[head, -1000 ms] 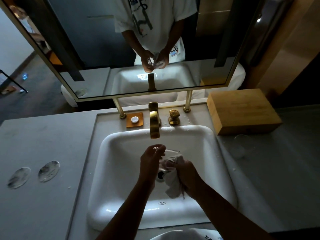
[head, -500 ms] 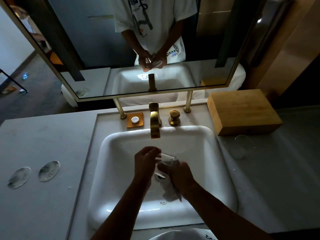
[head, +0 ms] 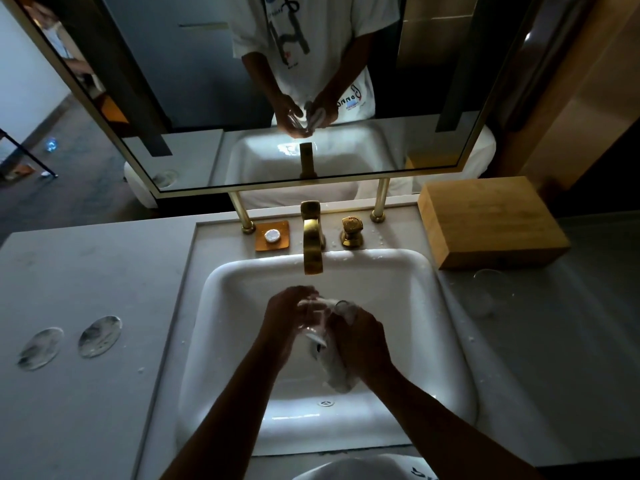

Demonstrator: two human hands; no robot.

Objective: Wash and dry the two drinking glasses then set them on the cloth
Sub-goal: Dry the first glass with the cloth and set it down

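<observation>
Over the white sink, my left hand grips a clear drinking glass lying roughly on its side. My right hand holds a white cloth bunched against the glass's right end, and the cloth's tail hangs down into the basin. How far the cloth reaches into the glass is hidden by my fingers. A second clear glass stands on the grey counter right of the sink, in front of the wooden box, faint in the dim light.
A gold faucet with no water running hangs just behind my hands, a gold knob beside it. A soap dish sits to its left. A wooden box stands back right. Two round coasters lie on the left counter.
My hands have closed in on each other and shifted slightly left. The cloth is pressed tighter against the glass, and its tail hangs lower.
</observation>
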